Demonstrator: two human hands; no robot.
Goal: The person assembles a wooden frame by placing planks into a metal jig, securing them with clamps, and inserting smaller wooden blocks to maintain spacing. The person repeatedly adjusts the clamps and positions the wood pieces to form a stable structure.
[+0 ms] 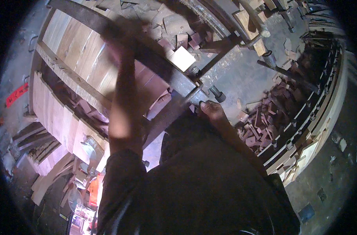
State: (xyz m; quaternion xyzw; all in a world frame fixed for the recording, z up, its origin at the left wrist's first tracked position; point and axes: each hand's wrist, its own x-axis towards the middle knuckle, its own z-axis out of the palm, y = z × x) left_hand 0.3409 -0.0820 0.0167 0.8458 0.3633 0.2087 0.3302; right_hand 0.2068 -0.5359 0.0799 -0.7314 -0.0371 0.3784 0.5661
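A long, dark metal bar clamp (162, 58) slants from the upper left down to the middle, above a panel of pale wooden boards (74, 43). My right hand (213, 111) is closed round the bar's lower end, thumb on top, beside a sliding metal collar. My left hand (125, 34) lies at the bar's upper part, over the panel. Blur and shadow hide its fingers, so its grip does not show. A threaded clamp screw (216, 93) stands out just beyond my right hand. A pale square wood block (182, 58) is beyond the bar.
Wood offcuts (260, 123) are heaped at the right, beside a rack of clamps (300, 131). Another clamp with a screw (269, 58) stands at the upper right. Edge-on boards (57, 113) and curved wooden strips (53, 176) are at the left, near a roll of clear tape (91, 147).
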